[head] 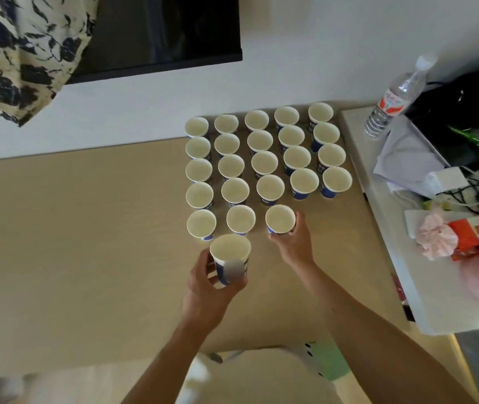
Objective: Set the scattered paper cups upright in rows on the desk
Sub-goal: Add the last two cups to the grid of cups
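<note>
The white paper cups with blue printed sides stand upright, mouths up, in a block on the pale wood-grain desk (86,228), toward its far right corner. The block holds twenty-three cups in five columns. The three left columns have five each and the two right columns four each.

The near cup of the third column (280,218) is in the right hand (293,243), whose fingers curl round its lower wall from the near side. The forearm reaches in from the lower right. Whether this cup's base rests on the desk cannot be told.

A twenty-fourth cup (229,258) sits outside the block, just in front of the near row. It is gripped by the left hand (209,290), thumb on one side and fingers wrapped round the other. It leans slightly.

To the right, a white side table (407,287) carries one clear plastic water bottle (392,103), a pink crumpled item (436,240) and an orange packet (465,237). A dark flat screen (159,33) hangs on the wall behind, and floral cream cloth (14,53) fills the upper left.
</note>
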The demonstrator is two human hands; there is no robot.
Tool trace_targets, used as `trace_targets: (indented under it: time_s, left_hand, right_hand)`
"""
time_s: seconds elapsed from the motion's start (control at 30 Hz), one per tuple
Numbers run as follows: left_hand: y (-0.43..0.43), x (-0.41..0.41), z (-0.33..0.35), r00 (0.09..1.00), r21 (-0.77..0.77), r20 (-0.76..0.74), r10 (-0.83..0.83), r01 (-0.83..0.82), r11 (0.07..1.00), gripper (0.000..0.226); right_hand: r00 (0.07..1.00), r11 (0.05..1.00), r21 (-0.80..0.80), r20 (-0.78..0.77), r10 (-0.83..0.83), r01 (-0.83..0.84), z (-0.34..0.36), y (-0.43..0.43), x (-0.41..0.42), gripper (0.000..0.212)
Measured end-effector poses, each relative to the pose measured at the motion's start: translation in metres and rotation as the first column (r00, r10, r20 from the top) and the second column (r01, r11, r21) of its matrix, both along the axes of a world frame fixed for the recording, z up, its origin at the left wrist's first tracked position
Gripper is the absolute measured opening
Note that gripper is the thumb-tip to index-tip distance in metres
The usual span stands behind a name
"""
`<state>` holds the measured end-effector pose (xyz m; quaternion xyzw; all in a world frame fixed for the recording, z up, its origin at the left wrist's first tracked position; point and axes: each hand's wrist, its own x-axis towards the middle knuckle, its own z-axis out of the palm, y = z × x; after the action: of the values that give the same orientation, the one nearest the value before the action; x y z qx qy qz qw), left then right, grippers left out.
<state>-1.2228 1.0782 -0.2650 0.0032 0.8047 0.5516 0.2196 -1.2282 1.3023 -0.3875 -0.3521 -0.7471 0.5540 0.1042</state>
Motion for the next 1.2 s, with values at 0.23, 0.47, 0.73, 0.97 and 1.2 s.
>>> trace_targets:
  time_s: [0.23, 0.47, 0.73, 0.97, 1.2]
  left_hand:
    - [-0.002, 0.004, -0.002, 1.0, -0.019, 0.003, -0.003, 0.003, 1.0, 0.057]
    - [-0.006, 0.003, 0.003, 1.0, -0.045, -0.011, -0.021, 0.02, 0.999, 0.06]
    - [0.001, 0.005, 0.003, 0.998, -0.073, -0.036, -0.044, 0.042, 0.996, 0.066]
    - [0.053, -0.003, 0.016, 0.978, -0.059, -0.122, -0.168, 0.161, 0.985, 0.065]
    - [0.095, 0.0, 0.019, 0.875, -0.129, -0.291, -0.386, 0.364, 0.922, 0.064]
  right_hand:
    - [0.998, 0.998, 0.022, -0.027, 0.058, -0.057, -0.001, 0.001, -0.005, 0.057]
    - [0.998, 0.999, 0.026, -0.046, 0.044, -0.043, -0.007, 0.0, -0.012, 0.059]
    - [0.977, 0.978, -0.056, -0.048, -0.206, 0.203, 0.006, -0.015, 0.025, 0.069]
    - [0.945, 0.849, -0.478, -0.32, 0.069, -0.224, 0.066, -0.021, 0.072, 0.059]
    - [0.947, 0.891, -0.426, -0.32, 0.015, -0.158, 0.088, -0.005, 0.077, 0.074]
